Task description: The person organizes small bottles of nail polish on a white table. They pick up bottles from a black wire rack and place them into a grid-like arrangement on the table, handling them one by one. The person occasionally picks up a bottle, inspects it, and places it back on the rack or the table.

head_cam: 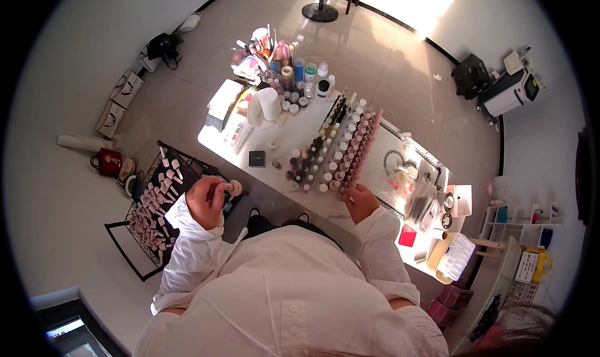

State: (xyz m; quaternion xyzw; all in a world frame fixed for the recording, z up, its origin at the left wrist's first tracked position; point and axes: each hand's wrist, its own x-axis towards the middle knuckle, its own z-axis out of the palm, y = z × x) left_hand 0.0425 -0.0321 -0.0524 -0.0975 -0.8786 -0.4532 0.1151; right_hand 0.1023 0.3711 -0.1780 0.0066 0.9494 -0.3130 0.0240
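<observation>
My left hand (205, 200) is raised over the near edge of a black metal rack and grips a pale pink nail polish bottle (234, 187) between thumb and fingers. Many similar pink bottles (147, 218) lie on that rack (187, 169). At the near end of the bottle rows, my right hand (362, 204) has its fingertips pinched at a small pink bottle (341, 196), partly hidden by the fingers. Rows of pink-capped (368, 143), white-capped (344, 146) and dark-capped bottles (304, 164) stand upright on the white marbled table (281, 141).
A small black box (257, 158) lies near the table's front edge. Behind it stand a white paper roll (269, 103), jars (294, 99) and a cluster of brushes (274, 43). To the right are a lace-edged mat (379, 162), a red card (407, 235) and a clear compartment box (455, 257).
</observation>
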